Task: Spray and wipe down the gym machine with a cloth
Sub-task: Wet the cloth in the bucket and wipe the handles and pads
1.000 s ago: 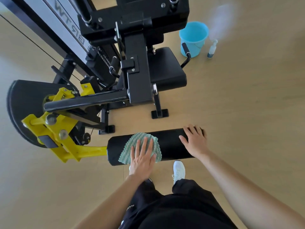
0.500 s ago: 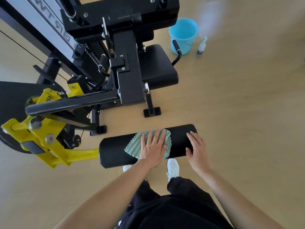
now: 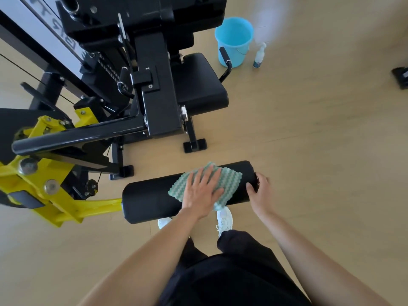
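Broadly, pale wooden floor (image 3: pixel 320 151) spreads from one to five o'clock, beyond the pad's right end. The black-and-yellow gym machine (image 3: pixel 154 85) fills nine to twelve o'clock, and its yellow arm (image 3: pixel 55 195) carries a black roller pad (image 3: pixel 150 199) lying crosswise just below centre. A blue bucket (image 3: pixel 234 38) stands at one o'clock, near the machine. The green wavy cloth (image 3: pixel 229 184) drapes over the pad's right half, stopping short of its end edge. The left hand (image 3: pixel 202 193) presses flat on the cloth, fingers straight. The right hand (image 3: pixel 260 193) curls round the pad's right end, gripping it. A small spray bottle (image 3: pixel 259 56) stands just right of the bucket.
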A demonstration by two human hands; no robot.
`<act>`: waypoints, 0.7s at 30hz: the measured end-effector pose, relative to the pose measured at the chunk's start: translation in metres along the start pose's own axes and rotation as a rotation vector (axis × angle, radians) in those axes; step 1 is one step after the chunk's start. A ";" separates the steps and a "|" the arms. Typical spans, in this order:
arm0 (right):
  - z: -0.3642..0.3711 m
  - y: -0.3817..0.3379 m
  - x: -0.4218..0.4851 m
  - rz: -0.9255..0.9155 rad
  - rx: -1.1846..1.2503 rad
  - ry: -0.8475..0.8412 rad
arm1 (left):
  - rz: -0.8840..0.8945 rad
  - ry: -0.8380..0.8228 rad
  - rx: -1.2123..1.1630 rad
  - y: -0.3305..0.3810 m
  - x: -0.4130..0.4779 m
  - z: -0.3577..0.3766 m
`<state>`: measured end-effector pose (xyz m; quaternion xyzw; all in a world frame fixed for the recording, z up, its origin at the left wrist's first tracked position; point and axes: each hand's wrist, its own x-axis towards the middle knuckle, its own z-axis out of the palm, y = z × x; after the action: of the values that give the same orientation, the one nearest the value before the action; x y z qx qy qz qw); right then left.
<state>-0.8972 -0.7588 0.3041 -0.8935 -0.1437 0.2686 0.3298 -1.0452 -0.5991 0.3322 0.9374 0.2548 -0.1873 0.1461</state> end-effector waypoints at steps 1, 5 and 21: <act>0.003 -0.002 -0.002 0.000 -0.012 0.015 | -0.056 0.014 -0.017 -0.015 -0.009 0.000; 0.013 -0.020 -0.007 0.022 -0.030 0.081 | -0.332 0.081 -0.100 -0.082 -0.050 0.005; 0.005 -0.022 -0.005 0.107 0.103 0.038 | -0.466 -0.045 -0.229 -0.040 -0.020 -0.005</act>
<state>-0.9056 -0.7420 0.3180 -0.8866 -0.0757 0.2760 0.3633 -1.0812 -0.5723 0.3382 0.8264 0.4801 -0.2065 0.2096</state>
